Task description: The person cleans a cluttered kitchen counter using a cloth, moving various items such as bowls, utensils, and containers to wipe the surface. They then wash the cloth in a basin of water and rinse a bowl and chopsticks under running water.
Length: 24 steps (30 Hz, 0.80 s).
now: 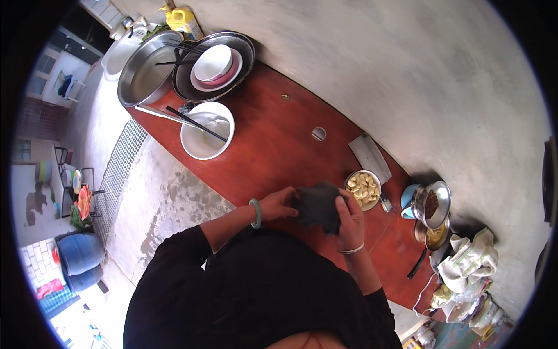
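A dark grey cloth (pixel 320 205), slightly blurred, is held up in front of my body over the red tabletop (pixel 279 152). My right hand (pixel 350 218) pinches its right edge, thumb on top. At its left edge is my left hand (pixel 281 204), with a green bangle on the wrist; its fingertips meet the cloth, partly hidden behind it. Just beyond my right hand stands a bowl of peeled garlic cloves (pixel 362 190). Beside that bowl lies a grey cleaver-like blade (pixel 370 158), flat against the wall side.
A white bowl (pixel 207 150) with chopsticks and a utensil stands at the left edge. Behind it are a steel basin (pixel 126 87) and a black wok (pixel 248 56) holding stacked bowls. At right are a metal bowl (pixel 444 205), a pan and a towel (pixel 468 261). A wall (pixel 414 87) borders the table.
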### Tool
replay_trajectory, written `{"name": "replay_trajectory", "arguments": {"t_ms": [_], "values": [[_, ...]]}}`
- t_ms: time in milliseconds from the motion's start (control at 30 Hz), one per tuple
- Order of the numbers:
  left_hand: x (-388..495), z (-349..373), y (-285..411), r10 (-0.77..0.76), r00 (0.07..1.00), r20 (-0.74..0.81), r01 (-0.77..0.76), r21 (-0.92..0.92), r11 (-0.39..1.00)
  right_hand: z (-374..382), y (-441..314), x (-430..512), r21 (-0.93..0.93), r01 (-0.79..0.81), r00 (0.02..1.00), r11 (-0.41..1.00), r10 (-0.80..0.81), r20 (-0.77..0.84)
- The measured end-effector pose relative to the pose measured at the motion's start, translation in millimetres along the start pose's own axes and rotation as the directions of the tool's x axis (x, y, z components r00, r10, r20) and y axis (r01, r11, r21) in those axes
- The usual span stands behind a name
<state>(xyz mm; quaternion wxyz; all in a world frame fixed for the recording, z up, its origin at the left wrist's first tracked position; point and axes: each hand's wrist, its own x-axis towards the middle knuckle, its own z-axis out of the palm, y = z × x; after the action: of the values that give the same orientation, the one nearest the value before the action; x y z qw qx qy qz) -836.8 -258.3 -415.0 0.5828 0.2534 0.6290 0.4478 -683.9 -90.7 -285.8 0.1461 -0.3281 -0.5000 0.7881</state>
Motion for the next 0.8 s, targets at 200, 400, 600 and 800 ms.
{"name": "replay_trajectory", "arguments": {"t_ms": [200, 400, 600, 800], "values": [[-0.5, -30.7, 43.0, 0.084, 0.856, -0.51, -0.203, -0.182, 0.962, 72.0, -25.9, 37.4, -0.08, 0.061, 0.994, 0.995, -0.053, 0.092], [59.7, -156.7, 115.3, 0.78, 0.326, -0.534, -0.252, 0.746, 0.616, 76.0, -50.1, 157.3, -0.049, 0.216, 0.973, 0.975, -0.22, -0.076], [135.1, -190.4, 95.2, 0.507, 0.651, -0.564, -0.024, 0.653, 0.757, 28.5, 54.7, 159.3, -0.73, 0.249, 0.929, 0.637, -0.37, -0.006], [219.0, -197.2, 93.0, 0.398, 0.54, -0.742, 0.319, 0.618, 0.719, -30.7, 147.3, 99.4, -0.956, 0.281, 0.924, 0.077, -0.289, 0.249]]}}
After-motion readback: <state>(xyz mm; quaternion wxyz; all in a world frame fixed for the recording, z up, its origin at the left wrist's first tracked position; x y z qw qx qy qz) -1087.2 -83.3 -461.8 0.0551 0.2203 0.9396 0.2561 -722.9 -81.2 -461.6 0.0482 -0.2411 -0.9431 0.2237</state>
